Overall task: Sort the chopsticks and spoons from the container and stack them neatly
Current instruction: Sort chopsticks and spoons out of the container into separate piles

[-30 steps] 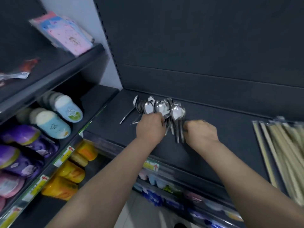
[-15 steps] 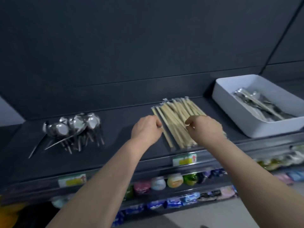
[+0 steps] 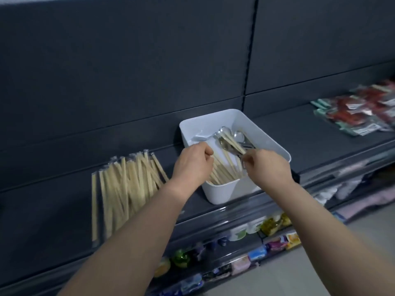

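Right grip: the right hand (image 3: 267, 167) has its thumb and fingers curled together and pinches the metal handles of the spoons (image 3: 239, 135) inside the container (image 3: 226, 191); blur hides how many it holds.
Left grip: the left hand (image 3: 192, 165) has its fingers curled in over the container's near-left edge, just above the loose chopsticks (image 3: 222, 171). I cannot tell whether they grip any.
Container: white and rectangular, it stands on the dark shelf (image 3: 320, 146) with its near corner at the front lip.
Contents: the spoons lie toward the container's far right side. The loose chopsticks lean out of its near-left corner, and a few cross over the spoons.
Chopstick pile (image 3: 126, 182): flat on the shelf, left of the container and apart from it, in clear wrappers and roughly fanned.
Packets (image 3: 359, 112): red and green, right of the container and well apart from it.
Lower shelf goods (image 3: 241, 231): below the container, small, colourful and blurred.
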Tool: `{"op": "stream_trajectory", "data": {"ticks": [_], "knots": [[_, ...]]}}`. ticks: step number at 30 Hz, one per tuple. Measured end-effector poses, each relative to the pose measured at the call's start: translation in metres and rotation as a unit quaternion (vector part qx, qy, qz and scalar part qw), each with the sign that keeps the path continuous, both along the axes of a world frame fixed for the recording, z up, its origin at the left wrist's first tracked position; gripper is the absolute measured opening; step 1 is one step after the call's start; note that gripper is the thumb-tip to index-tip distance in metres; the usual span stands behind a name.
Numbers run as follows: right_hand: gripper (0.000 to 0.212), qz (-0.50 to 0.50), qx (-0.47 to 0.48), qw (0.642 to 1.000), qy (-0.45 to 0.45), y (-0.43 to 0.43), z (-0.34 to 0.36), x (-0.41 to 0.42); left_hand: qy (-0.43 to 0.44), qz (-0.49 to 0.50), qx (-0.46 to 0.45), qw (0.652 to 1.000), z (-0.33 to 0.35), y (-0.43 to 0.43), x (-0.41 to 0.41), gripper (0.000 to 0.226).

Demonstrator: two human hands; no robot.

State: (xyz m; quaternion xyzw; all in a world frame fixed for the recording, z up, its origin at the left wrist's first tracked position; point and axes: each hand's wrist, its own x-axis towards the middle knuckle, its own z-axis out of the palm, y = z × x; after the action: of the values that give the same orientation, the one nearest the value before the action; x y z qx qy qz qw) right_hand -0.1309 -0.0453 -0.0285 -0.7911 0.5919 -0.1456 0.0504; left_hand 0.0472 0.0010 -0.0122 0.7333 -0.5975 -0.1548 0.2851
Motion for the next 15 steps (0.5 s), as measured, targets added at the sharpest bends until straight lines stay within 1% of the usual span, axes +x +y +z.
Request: {"op": "stream_trajectory", "data": {"ticks": [3, 6, 9, 11, 12, 15], "knots": [[0.031, -0.003, 0.033, 0.999, -0.009, -0.028, -0.002, -0.025, -0.027, -0.006, 0.038, 0.999, -0.006, -0.025, -0.026, 0.025], [0.031, -0.002, 0.059, 0.998, -0.026, -0.056, -0.011, -0.031, -0.053, -0.021, 0.097, 0.994, -0.014, -0.044, -0.037, 0.030], [0.035, -0.005, 0.094, 0.995, -0.017, -0.081, -0.019, -0.025, -0.061, -0.026, 0.135, 0.989, -0.019, -0.059, -0.037, 0.033], [0.034, -0.005, 0.122, 0.992, 0.009, -0.095, -0.022, -0.016, -0.064, -0.028, 0.145, 0.987, -0.023, -0.068, -0.032, 0.034], [0.031, 0.000, 0.132, 0.991, 0.029, -0.101, -0.023, -0.011, -0.063, -0.029, 0.149, 0.986, -0.024, -0.073, -0.030, 0.034], [0.012, 0.009, 0.150, 0.985, 0.083, -0.116, -0.022, 0.003, -0.060, -0.036, 0.158, 0.985, -0.028, -0.088, -0.022, 0.035]]}}
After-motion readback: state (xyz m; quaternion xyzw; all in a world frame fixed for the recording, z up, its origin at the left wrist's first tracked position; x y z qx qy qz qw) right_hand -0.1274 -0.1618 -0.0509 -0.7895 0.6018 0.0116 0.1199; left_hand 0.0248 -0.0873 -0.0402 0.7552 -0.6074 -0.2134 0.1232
